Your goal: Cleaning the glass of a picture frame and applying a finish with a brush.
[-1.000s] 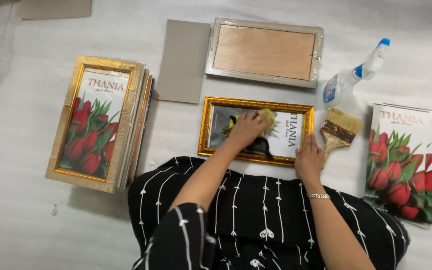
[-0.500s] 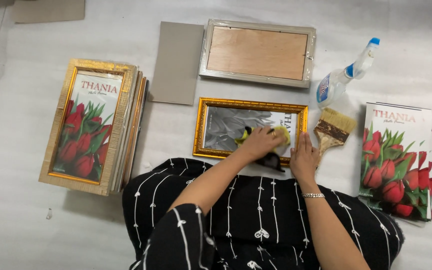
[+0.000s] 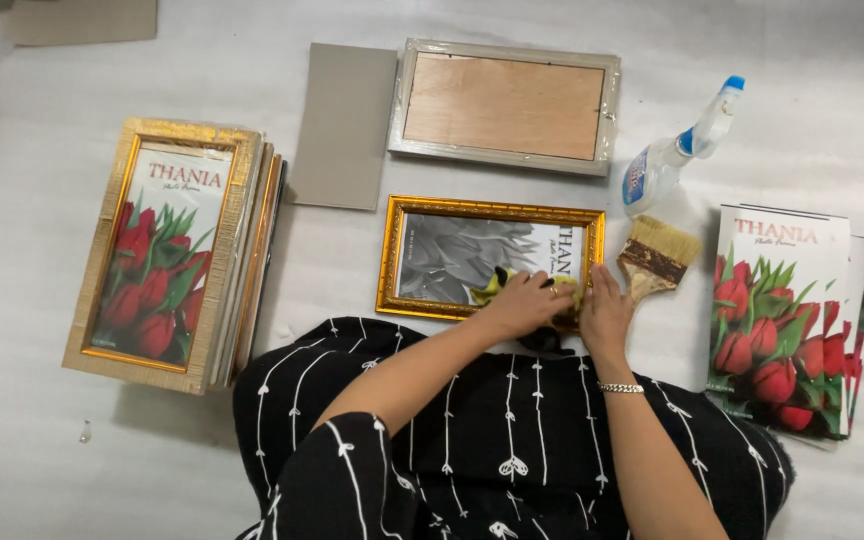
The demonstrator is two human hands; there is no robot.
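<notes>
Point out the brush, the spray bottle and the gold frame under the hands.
brush (image 3: 658,254): head view, on the bristles and dark ferrule.
spray bottle (image 3: 664,168): head view, on the clear body below the nozzle.
gold frame (image 3: 388,255): head view, on its left rail.

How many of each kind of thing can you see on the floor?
Gold frame being wiped: 1
Frame lying face down: 1
Stack of frames: 1
Grey board: 1
Spray bottle: 1
Brush: 1
Yellow cloth: 1
Pile of tulip prints: 1
Total: 8
</notes>
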